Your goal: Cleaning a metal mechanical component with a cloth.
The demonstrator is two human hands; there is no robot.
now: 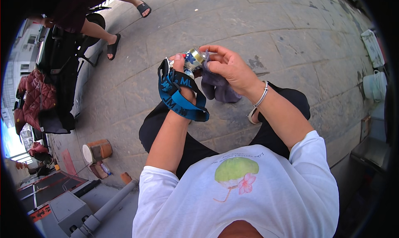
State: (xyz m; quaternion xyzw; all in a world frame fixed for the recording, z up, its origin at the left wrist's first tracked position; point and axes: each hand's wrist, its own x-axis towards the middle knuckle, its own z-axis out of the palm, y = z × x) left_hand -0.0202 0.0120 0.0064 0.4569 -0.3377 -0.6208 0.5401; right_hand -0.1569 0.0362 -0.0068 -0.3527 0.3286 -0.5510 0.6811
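My left hand (179, 63) grips a headlamp (192, 59) with a blue-and-white camouflage body and a gold-coloured rim. Its thumb lies along the near side, beside a small red part. From the headlamp a black-and-blue elastic headband (179, 102) hangs in a loop over my left wrist and bears lettering. My right hand (232, 66) pinches a purple-grey cloth (223, 90) at the lamp's rim, fingers curled around the end. Most of the cloth droops below, between my knees. The left fingers are largely hidden behind the lamp and strap.
Stone paving (187, 26) spreads around me. A person in black sandals (113, 46) stands at upper left beside a parked scooter (56, 69) with a red quilted cover (37, 97). A round container (96, 150) is at lower left, a white bucket (374, 86) at right.
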